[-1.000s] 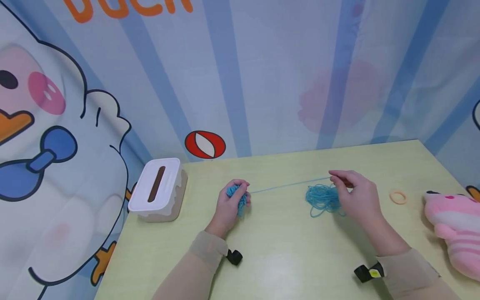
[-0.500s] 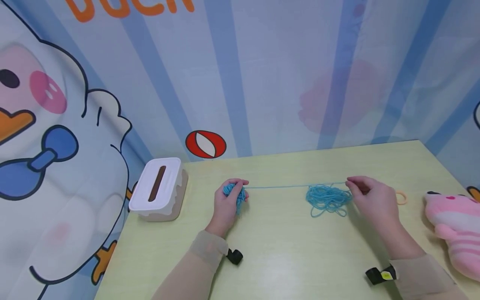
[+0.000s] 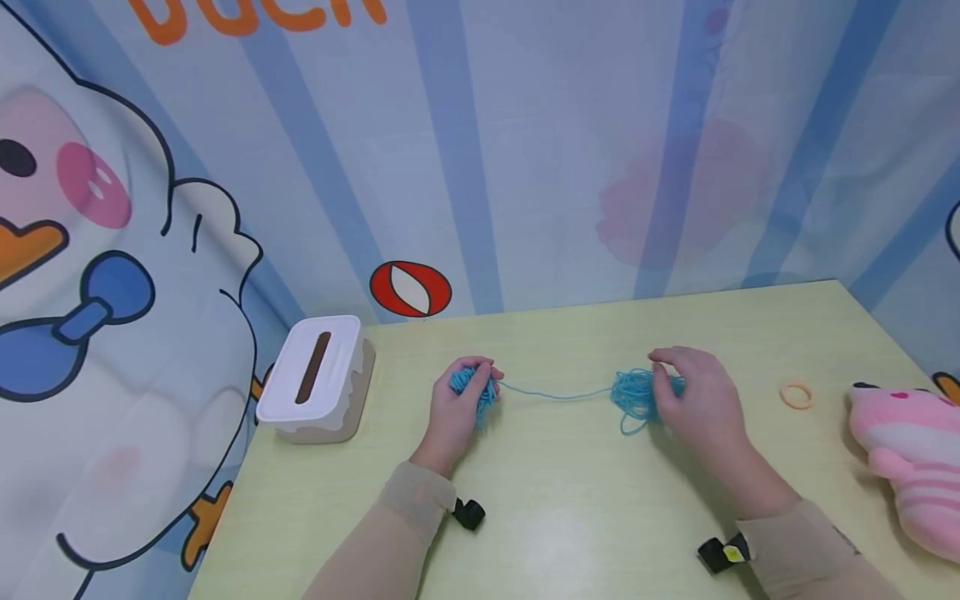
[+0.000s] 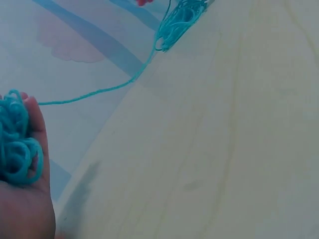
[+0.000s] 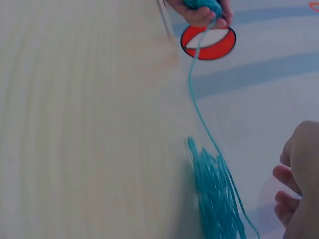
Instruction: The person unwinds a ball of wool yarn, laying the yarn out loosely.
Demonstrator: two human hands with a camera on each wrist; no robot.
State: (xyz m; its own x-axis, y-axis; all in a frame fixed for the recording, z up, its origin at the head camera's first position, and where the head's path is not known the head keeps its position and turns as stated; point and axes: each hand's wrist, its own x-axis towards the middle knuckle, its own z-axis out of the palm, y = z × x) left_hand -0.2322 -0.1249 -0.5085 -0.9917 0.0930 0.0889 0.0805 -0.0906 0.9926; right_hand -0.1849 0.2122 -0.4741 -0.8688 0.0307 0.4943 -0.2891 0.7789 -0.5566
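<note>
In the head view a small wound bundle of blue yarn [image 3: 462, 382] sits in my left hand [image 3: 448, 417], gripped between thumb and fingers. The left wrist view shows its loops [image 4: 19, 142] against the palm. A slack strand [image 3: 555, 396] runs from it to a loose heap of blue yarn [image 3: 633, 396] on the table. My right hand [image 3: 705, 400] is raised over the right side of that heap and hides part of it. Its thumb and fingers are loosely bent; in the right wrist view they stand apart from the strand [image 5: 199, 112].
A box with a white slotted lid [image 3: 311, 367] stands at the table's back left. To the right lie an orange ring [image 3: 797, 395] and a pink striped plush toy [image 3: 911, 467]. A printed curtain [image 3: 540, 167] hangs behind the table [image 3: 555, 517].
My right hand first moved right, drawing the strand taut, then came back left over the heap and let go. The strand now sags. My left hand has barely moved.
</note>
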